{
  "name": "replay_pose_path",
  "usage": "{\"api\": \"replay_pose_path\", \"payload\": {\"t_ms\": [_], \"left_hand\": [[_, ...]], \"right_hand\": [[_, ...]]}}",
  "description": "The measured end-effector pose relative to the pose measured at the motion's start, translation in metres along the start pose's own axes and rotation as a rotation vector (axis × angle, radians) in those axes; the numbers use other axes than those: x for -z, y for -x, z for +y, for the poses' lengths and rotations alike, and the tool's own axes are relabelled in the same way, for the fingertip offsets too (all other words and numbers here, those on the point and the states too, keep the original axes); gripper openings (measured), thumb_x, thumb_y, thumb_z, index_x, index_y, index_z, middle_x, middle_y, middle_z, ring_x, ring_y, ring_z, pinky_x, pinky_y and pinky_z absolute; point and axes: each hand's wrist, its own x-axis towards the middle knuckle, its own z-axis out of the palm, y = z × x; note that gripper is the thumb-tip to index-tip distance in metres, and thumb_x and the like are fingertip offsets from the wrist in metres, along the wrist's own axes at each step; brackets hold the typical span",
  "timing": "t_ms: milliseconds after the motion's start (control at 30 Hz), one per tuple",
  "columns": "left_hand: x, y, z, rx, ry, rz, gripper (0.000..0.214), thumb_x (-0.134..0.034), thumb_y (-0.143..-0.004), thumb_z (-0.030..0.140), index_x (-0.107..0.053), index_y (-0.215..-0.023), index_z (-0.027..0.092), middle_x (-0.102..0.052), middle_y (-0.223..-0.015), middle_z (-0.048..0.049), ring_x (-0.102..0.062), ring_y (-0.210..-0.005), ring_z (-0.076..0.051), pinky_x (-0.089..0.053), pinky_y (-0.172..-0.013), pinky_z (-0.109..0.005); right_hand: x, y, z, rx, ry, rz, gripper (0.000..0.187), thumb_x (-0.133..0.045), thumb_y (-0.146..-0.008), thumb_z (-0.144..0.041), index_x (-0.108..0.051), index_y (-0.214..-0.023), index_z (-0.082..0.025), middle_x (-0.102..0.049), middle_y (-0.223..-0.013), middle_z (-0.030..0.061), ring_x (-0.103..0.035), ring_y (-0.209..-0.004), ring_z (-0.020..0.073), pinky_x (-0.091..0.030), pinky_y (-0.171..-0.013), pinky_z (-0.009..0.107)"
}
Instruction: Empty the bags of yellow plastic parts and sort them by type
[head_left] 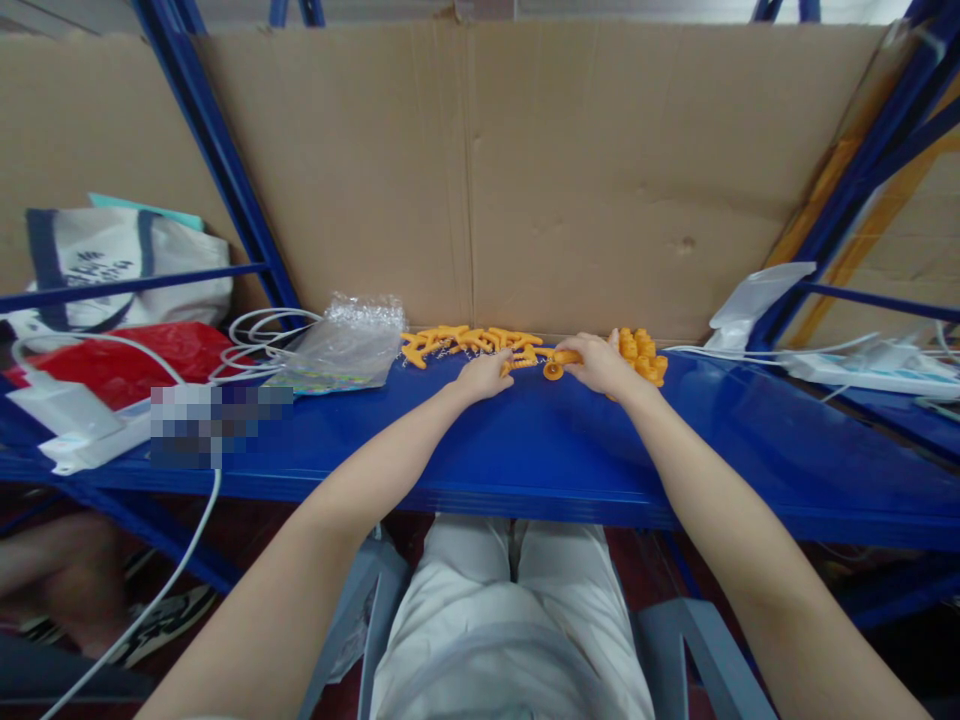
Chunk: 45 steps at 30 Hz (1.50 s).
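At the back of the blue shelf, my left hand (484, 378) has its fingers closed at the end of a ribbed orange-yellow plastic piece (523, 362). My right hand (602, 364) is curled around another orange-yellow plastic piece (566, 356). Just below that piece shows a small round cup-like orange part (553, 371); whether the two are joined is unclear. Behind my left hand lies a pile of branched orange-yellow plastic parts (469, 339), with thin coil-like bits among them. Knobbly orange-yellow parts (642, 357) stand grouped beside my right hand, which partly covers them.
The blue shelf (540, 450) backs onto cardboard (585, 180). To the left are a clear plastic bag (341, 350), white cables, a red bag (150, 355), a power strip (97, 435) and a canvas bag (135, 255). Another power strip (870, 372) lies right. A person's leg shows lower left.
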Motion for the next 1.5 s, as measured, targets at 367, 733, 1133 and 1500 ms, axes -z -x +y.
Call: {"api": "replay_pose_path", "payload": {"t_ms": [367, 733, 1133, 1500], "left_hand": [[-0.001, -0.005, -0.004, -0.147, 0.107, 0.258, 0.040, -0.058, -0.088, 0.016, -0.062, -0.127, 0.018, -0.074, -0.111, -0.0091, -0.070, -0.101, -0.022, -0.053, -0.091, -0.032], [-0.002, -0.005, -0.014, -0.265, 0.049, 0.297, 0.039, -0.057, -0.090, 0.021, -0.061, -0.129, 0.018, -0.070, -0.125, -0.0117, -0.064, -0.116, -0.023, -0.050, -0.100, -0.036], [0.004, 0.000, -0.003, -0.212, 0.066, 0.288, 0.034, -0.062, -0.084, 0.024, -0.068, -0.117, 0.019, -0.076, -0.110, -0.0081, -0.071, -0.103, -0.025, -0.053, -0.087, -0.032], [0.005, 0.004, 0.003, -0.232, 0.111, 0.315, 0.032, -0.062, -0.085, 0.026, -0.070, -0.116, 0.020, -0.076, -0.103, -0.0072, -0.071, -0.092, -0.021, -0.052, -0.082, -0.029]], "right_hand": [[-0.002, -0.002, 0.001, 0.011, -0.083, -0.055, 0.038, -0.065, -0.089, -0.026, -0.073, -0.126, -0.025, -0.069, -0.111, 0.0112, -0.069, -0.102, 0.0286, -0.051, -0.096, 0.041], [-0.015, -0.005, 0.004, 0.005, -0.344, -0.034, 0.034, -0.068, -0.083, -0.025, -0.077, -0.117, -0.021, -0.076, -0.110, 0.0082, -0.070, -0.104, 0.0272, -0.053, -0.097, 0.042], [-0.019, -0.004, 0.005, -0.069, -0.649, -0.059, 0.023, -0.073, -0.078, -0.031, -0.079, -0.094, -0.016, -0.078, -0.092, 0.0060, -0.072, -0.087, 0.0228, -0.058, -0.084, 0.038], [-0.017, -0.004, -0.002, -0.188, -0.842, 0.014, 0.018, -0.079, -0.067, -0.028, -0.081, -0.084, -0.021, -0.079, -0.087, 0.0028, -0.073, -0.085, 0.0225, -0.059, -0.086, 0.038]]}}
